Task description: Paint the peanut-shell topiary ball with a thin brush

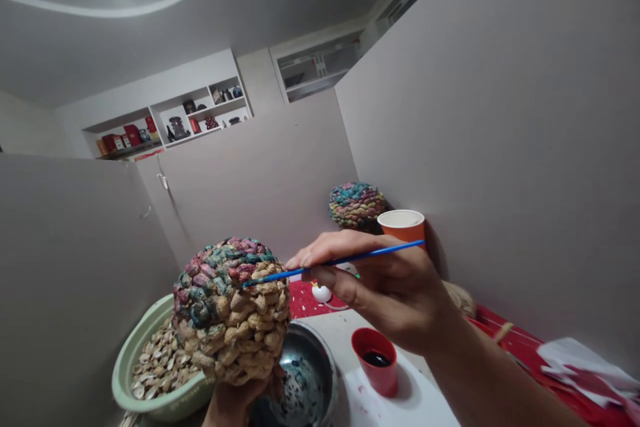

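Observation:
In the head view, my left hand (239, 400) props up a rounded piece covered in peanut shells (240, 320) from below; its fingers are mostly hidden. The top of this peanut-shell ball is coloured pink, teal and purple, while the lower shells are bare tan. Pinched in my right hand (380, 283) is a thin blue paintbrush (385, 250). Its dark tip touches or nearly touches shells near the edge of the coloured part. Below the right hand, a red cup (383, 380) holds dark liquid. A paint-spattered metal bowl (327, 360) lies under the ball.
A green basin (120, 373) of shells stands at the left. Behind are a finished-looking coloured peanut-shell ball (356, 203) and an orange cup (401, 220). Grey partitions (500, 147) enclose the table. Crumpled white paper (575, 363) lies on red cloth at right.

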`<state>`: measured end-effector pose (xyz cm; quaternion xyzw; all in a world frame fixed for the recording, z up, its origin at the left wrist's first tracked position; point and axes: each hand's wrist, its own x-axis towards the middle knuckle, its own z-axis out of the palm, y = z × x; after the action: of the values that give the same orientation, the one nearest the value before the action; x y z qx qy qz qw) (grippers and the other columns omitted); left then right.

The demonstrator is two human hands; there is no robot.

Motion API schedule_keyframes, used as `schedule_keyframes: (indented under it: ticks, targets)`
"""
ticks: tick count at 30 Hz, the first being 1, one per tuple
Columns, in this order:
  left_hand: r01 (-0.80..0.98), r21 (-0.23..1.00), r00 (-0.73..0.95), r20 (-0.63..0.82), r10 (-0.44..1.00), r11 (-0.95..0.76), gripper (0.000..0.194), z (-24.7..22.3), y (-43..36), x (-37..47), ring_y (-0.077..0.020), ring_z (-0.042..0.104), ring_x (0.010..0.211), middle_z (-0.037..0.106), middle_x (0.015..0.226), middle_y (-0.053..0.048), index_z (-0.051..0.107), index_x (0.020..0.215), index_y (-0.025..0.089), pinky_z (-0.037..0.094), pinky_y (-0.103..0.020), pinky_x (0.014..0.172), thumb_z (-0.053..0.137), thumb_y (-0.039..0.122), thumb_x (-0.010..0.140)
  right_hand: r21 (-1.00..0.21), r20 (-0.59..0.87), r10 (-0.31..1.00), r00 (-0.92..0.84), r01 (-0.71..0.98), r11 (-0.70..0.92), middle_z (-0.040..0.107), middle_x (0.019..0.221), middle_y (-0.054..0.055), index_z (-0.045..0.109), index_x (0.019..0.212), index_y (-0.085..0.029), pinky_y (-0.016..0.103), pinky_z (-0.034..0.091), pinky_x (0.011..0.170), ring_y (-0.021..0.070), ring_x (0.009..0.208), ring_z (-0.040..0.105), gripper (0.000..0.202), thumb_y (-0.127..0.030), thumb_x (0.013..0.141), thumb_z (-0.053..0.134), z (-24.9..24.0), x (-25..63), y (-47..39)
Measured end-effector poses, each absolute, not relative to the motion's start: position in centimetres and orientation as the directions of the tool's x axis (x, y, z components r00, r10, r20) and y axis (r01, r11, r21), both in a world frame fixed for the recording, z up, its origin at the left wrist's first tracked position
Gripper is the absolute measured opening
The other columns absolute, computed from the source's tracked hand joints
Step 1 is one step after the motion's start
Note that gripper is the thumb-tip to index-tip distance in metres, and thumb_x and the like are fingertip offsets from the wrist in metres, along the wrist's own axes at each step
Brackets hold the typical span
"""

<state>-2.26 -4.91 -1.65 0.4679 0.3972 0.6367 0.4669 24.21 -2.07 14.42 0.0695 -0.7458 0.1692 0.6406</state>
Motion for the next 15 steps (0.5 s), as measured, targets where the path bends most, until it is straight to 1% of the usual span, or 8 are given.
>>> schedule_keyframes:
  ticks: [2, 4, 7, 9, 11, 13, 15]
  targets:
    - [-0.231, 0.94, -0.106, 0.234, 0.966, -0.253, 0.038, -1.5, -4.8, -2.1, -0.0173, 0.069, 0.059, 0.079, 0.07, -0.005, 0.084, 0.08, 0.017, 0.053, -0.027, 0.055, 0.096, 0.045, 0.058, -0.155, 0.977, 0.102, -0.189, -0.292, 0.944, 0.077, 0.098, 0.006, 0.071, 0.108, -0.019, 0.03, 0.062, 0.081, 0.0178, 0.092, 0.076, 0.023, -0.004, 0.093, 0.063, 14.4, 24.6, -2.1]
    - [-0.219, 0.942, -0.096, 0.238, 0.966, -0.254, 0.04, -1.3, -4.8, -1.9, -0.0167, 0.069, 0.058, 0.08, 0.07, -0.004, 0.084, 0.081, 0.019, 0.052, -0.026, 0.055, 0.096, 0.048, 0.057, -0.151, 0.976, 0.1, -0.191, -0.275, 0.95, 0.077, 0.097, 0.005, 0.071, 0.108, -0.02, 0.029, 0.062, 0.081, 0.0172, 0.092, 0.076, 0.024, -0.004, 0.092, 0.063, 14.3, 25.0, -2.1]
    - [-0.204, 0.947, -0.087, 0.234, 0.968, -0.247, 0.045, -0.8, -4.9, -1.6, -0.0163, 0.067, 0.055, 0.079, 0.067, -0.004, 0.085, 0.084, 0.02, 0.051, -0.026, 0.053, 0.097, 0.051, 0.054, -0.157, 0.98, 0.114, -0.162, -0.284, 0.946, 0.078, 0.097, 0.003, 0.072, 0.108, -0.023, 0.026, 0.061, 0.081, 0.0155, 0.092, 0.075, 0.028, -0.003, 0.091, 0.063, 14.3, 25.2, -2.2]
    - [-0.189, 0.951, -0.084, 0.233, 0.969, -0.245, 0.046, -0.6, -5.0, -1.6, -0.0156, 0.067, 0.053, 0.079, 0.066, -0.005, 0.086, 0.083, 0.019, 0.049, -0.025, 0.052, 0.096, 0.052, 0.054, -0.165, 0.981, 0.124, -0.152, -0.3, 0.939, 0.078, 0.098, 0.003, 0.072, 0.11, -0.023, 0.027, 0.062, 0.082, 0.0158, 0.094, 0.075, 0.029, -0.003, 0.092, 0.063, 14.4, 24.9, -2.3]
    - [-0.176, 0.951, -0.085, 0.241, 0.967, -0.252, 0.043, -0.6, -5.0, -1.7, -0.014, 0.065, 0.052, 0.079, 0.066, -0.004, 0.085, 0.079, 0.019, 0.047, -0.023, 0.05, 0.096, 0.052, 0.054, -0.16, 0.98, 0.114, -0.162, -0.306, 0.939, 0.078, 0.098, 0.005, 0.071, 0.11, -0.022, 0.029, 0.062, 0.082, 0.017, 0.094, 0.076, 0.027, -0.003, 0.092, 0.063, 14.5, 24.6, -2.4]
    - [-0.183, 0.949, -0.087, 0.246, 0.965, -0.258, 0.04, -0.8, -5.0, -1.8, -0.0145, 0.066, 0.055, 0.079, 0.068, -0.004, 0.085, 0.078, 0.019, 0.049, -0.024, 0.052, 0.096, 0.051, 0.056, -0.149, 0.978, 0.097, -0.183, -0.295, 0.944, 0.078, 0.097, 0.006, 0.071, 0.108, -0.02, 0.03, 0.063, 0.081, 0.0178, 0.093, 0.076, 0.025, -0.003, 0.092, 0.063, 14.6, 24.4, -2.5]
    - [-0.195, 0.947, -0.094, 0.242, 0.966, -0.256, 0.04, -1.2, -5.0, -2.0, -0.0161, 0.068, 0.057, 0.08, 0.069, -0.004, 0.085, 0.081, 0.02, 0.051, -0.026, 0.054, 0.095, 0.05, 0.057, -0.148, 0.975, 0.092, -0.204, -0.281, 0.948, 0.078, 0.096, 0.007, 0.071, 0.107, -0.019, 0.03, 0.062, 0.081, 0.0178, 0.092, 0.076, 0.024, -0.002, 0.091, 0.062, 14.5, 24.4, -2.5]
